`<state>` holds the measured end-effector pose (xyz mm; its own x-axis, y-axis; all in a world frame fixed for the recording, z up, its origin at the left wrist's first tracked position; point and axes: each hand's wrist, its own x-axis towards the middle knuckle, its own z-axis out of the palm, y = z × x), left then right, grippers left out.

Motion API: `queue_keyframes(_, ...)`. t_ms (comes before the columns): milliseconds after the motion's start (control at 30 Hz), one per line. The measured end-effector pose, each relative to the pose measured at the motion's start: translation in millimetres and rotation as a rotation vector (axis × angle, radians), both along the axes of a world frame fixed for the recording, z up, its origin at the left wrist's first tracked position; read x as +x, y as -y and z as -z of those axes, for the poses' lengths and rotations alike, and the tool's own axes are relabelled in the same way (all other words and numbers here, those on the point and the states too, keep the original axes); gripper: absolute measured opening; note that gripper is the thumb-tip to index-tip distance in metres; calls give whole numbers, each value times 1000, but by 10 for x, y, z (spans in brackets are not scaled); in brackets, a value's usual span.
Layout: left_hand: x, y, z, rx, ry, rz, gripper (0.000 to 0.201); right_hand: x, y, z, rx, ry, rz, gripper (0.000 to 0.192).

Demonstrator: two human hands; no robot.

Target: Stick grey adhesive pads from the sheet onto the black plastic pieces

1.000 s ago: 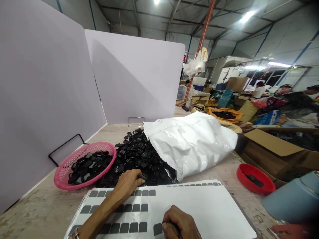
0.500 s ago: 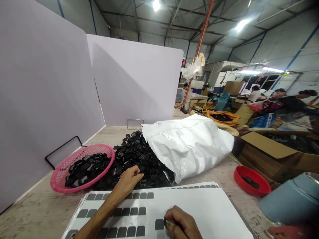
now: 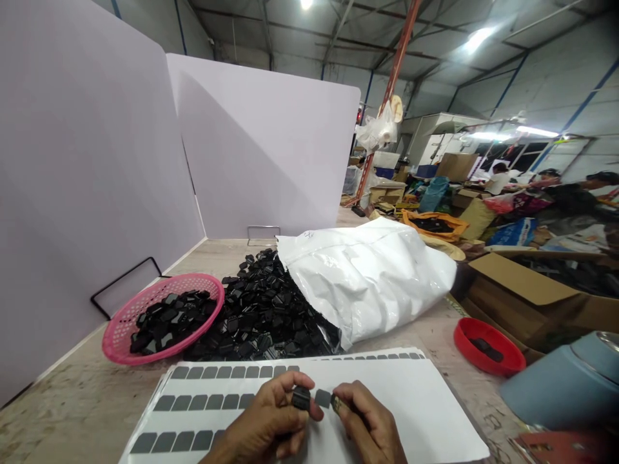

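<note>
My left hand [image 3: 264,422] pinches a small black plastic part [image 3: 300,397] above the white sticker sheet [image 3: 425,412]. My right hand [image 3: 371,425] holds a thin tool whose tip carries a grey square sticker [image 3: 322,398], right next to the black part. Rows of grey stickers [image 3: 217,386] remain on the left side of the sheet. Behind the sheet lies a pile of black parts [image 3: 264,316] spilling from a white plastic bag [image 3: 372,277]. A pink basket [image 3: 145,332] at the left holds more black parts.
White divider panels [image 3: 97,161] wall the left and back of the table. A red lid [image 3: 488,348] lies at the right, beside a grey-blue container [image 3: 565,386] and open cardboard boxes [image 3: 532,290]. Other people work far off at the right.
My left hand left the pile with a black part and came back over the sheet. My right hand lifted a grey sticker off the sheet and brought it up to the part.
</note>
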<state>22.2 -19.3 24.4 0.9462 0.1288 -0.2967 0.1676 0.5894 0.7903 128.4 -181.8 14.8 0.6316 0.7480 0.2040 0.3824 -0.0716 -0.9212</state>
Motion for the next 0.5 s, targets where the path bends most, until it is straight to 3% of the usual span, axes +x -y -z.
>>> queue_keyframes(300,18,96,19,47,-46,-1,47,-67,-80,140,66,225,-44,18)
queue_keyframes(500,35,127,-4,52,-111,-37,51,-76,-66,197,-9,306,-53,20)
